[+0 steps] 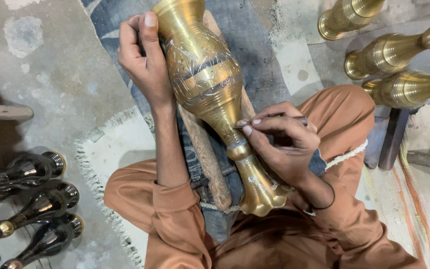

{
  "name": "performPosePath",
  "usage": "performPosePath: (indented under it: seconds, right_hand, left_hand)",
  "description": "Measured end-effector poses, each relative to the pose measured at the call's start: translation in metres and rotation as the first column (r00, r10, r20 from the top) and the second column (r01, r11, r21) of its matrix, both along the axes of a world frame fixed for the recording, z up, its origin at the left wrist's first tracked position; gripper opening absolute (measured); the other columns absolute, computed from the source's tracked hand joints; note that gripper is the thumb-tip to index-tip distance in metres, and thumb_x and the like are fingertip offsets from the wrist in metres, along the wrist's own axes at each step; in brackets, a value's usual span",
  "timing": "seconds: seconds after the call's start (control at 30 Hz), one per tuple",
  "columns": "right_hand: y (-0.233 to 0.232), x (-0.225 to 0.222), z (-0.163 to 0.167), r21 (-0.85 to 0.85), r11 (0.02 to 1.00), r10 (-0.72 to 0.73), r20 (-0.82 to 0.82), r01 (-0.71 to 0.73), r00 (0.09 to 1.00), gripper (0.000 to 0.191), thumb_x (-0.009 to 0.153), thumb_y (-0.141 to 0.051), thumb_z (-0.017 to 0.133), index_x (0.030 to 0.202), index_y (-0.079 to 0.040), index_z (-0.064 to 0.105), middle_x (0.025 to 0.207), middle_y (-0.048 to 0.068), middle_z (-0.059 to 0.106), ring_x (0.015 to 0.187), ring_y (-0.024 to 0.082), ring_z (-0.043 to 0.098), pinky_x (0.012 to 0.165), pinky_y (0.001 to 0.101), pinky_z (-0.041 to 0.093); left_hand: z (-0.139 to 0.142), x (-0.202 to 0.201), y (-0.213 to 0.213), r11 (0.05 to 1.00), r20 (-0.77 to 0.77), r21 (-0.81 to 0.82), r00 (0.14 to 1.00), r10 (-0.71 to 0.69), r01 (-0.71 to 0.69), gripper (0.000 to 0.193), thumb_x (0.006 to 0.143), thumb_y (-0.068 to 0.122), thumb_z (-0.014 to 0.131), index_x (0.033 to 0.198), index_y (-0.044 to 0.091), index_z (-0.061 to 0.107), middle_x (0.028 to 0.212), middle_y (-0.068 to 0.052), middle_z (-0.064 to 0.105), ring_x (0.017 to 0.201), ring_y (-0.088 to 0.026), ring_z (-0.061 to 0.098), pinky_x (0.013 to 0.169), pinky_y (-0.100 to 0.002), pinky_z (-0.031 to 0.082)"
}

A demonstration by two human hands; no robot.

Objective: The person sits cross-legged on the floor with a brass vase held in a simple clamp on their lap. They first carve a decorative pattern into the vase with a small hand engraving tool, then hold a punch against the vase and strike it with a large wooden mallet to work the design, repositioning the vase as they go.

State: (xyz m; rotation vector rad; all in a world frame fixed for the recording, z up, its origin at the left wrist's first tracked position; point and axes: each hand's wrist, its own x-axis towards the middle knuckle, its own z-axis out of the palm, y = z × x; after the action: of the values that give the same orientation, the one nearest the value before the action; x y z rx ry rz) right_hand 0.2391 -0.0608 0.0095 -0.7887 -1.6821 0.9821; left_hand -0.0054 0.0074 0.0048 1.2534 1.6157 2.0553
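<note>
A tall brass vase (206,84) with engraved patterns lies on its side across a wooden block (206,154), its flared mouth pointing toward my lap. My left hand (144,57) grips the vase's wide body from the left side, thumb on top. My right hand (280,142) pinches a thin metal engraving tool (299,120), and its tip touches the narrow neck of the vase. I sit cross-legged in orange clothes.
Three plain brass vases (399,50) lie at the upper right. Three black-coated vases (36,199) lie at the lower left. A grey cloth (255,55) sits under the block, a fringed rug (110,149) on the concrete floor, a wooden stick (3,112) at left.
</note>
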Motion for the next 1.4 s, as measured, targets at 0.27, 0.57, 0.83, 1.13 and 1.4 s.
performPosePath:
  seconds: [0.27,0.57,0.83,1.13,1.4]
  right_hand:
    - [0.002,0.000,0.006,-0.091,0.996,-0.020,0.015,0.021,1.000,0.014,0.091,0.006,0.082,0.101,0.003,0.072,0.105,0.013,0.072,0.077,0.007,0.067,0.064,0.0164,0.053]
    - [0.003,0.000,0.015,0.044,0.999,-0.006,0.083,0.003,0.997,0.016,0.088,0.007,0.083,0.099,0.003,0.072,0.099,0.014,0.073,0.084,0.013,0.072,0.069,0.0197,0.057]
    - [0.001,-0.001,0.025,0.114,0.993,0.031,0.104,-0.043,0.994,0.016,0.089,0.009,0.082,0.099,0.003,0.072,0.100,0.014,0.073,0.085,0.016,0.074,0.074,0.0213,0.059]
    - [0.003,0.002,0.020,0.065,0.995,0.067,0.082,-0.073,0.994,0.018,0.089,0.008,0.081,0.103,0.004,0.071,0.103,0.012,0.072,0.092,0.017,0.075,0.077,0.0233,0.061]
    - [0.022,0.003,-0.006,-0.038,0.999,0.035,0.018,-0.034,0.999,0.019,0.092,0.006,0.082,0.107,0.003,0.070,0.112,0.013,0.071,0.086,0.010,0.070,0.077,0.0188,0.056]
  left_hand:
    - [0.000,0.002,0.000,1.000,0.002,0.011,1.000,0.000,0.000,0.038,0.114,0.037,0.063,0.102,0.001,0.064,0.083,0.003,0.058,0.075,-0.006,0.047,0.068,-0.025,0.041]
    - [0.001,0.002,0.001,1.000,-0.013,0.006,1.000,0.009,-0.009,0.039,0.113,0.037,0.063,0.100,0.000,0.064,0.080,0.003,0.056,0.073,-0.006,0.045,0.067,-0.026,0.039]
    - [0.001,0.003,0.002,1.000,-0.005,0.018,1.000,0.007,-0.007,0.040,0.114,0.038,0.063,0.098,0.001,0.063,0.077,0.004,0.053,0.072,-0.005,0.042,0.065,-0.026,0.036]
    - [0.004,0.003,0.002,0.999,0.003,0.030,1.000,-0.021,0.021,0.040,0.112,0.041,0.062,0.101,0.003,0.066,0.082,0.004,0.056,0.071,-0.006,0.045,0.065,-0.026,0.038]
    - [0.007,0.003,0.001,1.000,-0.024,-0.010,1.000,0.016,-0.016,0.040,0.113,0.038,0.062,0.098,0.001,0.063,0.081,0.003,0.054,0.072,-0.006,0.044,0.066,-0.026,0.037]
